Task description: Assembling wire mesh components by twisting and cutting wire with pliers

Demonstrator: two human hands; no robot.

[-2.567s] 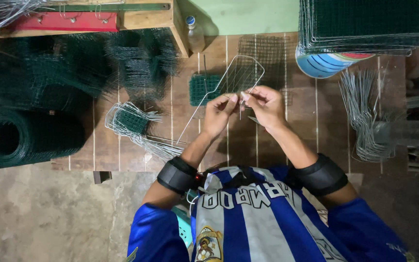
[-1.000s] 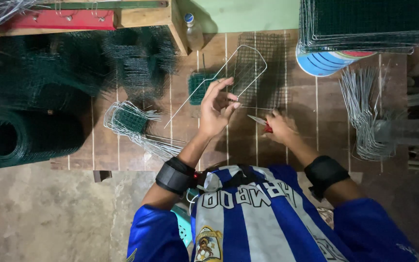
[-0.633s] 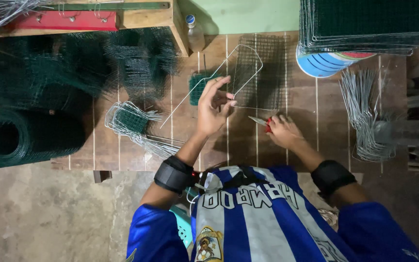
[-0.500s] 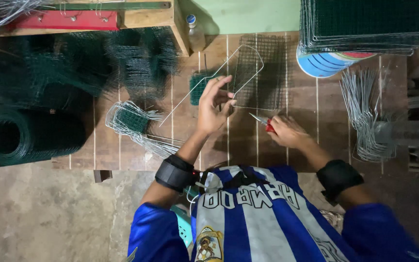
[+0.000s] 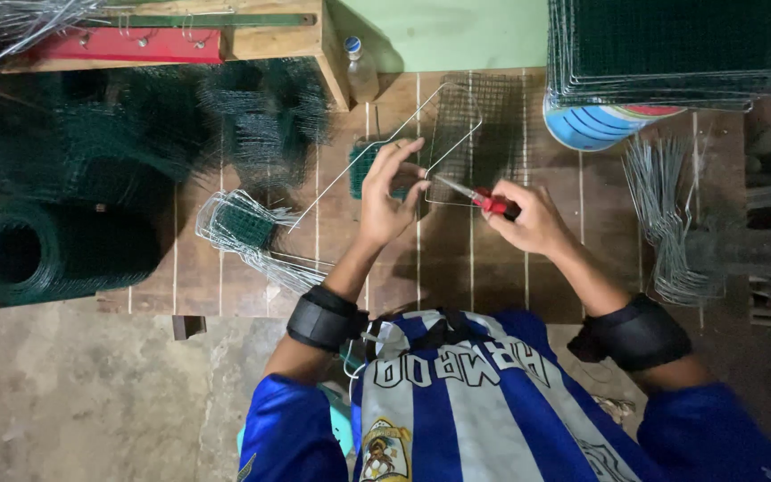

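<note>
The wire frame [image 5: 421, 134] is a thin, pale loop of bent wire with rounded corners and a long straight leg running down-left across the wooden surface [image 5: 457, 268]; inside the loop sits a panel of fine dark mesh, and the whole piece lies slanted over the slatted planks near the middle of the surface, just in front of the person. The left hand [image 5: 385, 192] is raised over the near corner of the frame, wrist bent back, fingers [image 5: 403, 152] spread and curled, with the thumb and forefinger closing on the wire at its lower edge, so its grip is a light pinch on the frame. The right hand [image 5: 528, 219] rests lower and to the right, clenched around the red handles of a pair of pliers [image 5: 475, 192], whose slim metal nose points left and meets the frame's lower edge just beside the left thumb. Both forearms wear black wrist bands. A small green mesh piece [image 5: 368, 165] lies under the left hand, a bundle of wire and mesh [image 5: 243, 228] lies further left, a dark green mesh roll [image 5: 55, 250] sits at the far left, and a stack of framed panels [image 5: 671, 45] sits at the top right.
</note>
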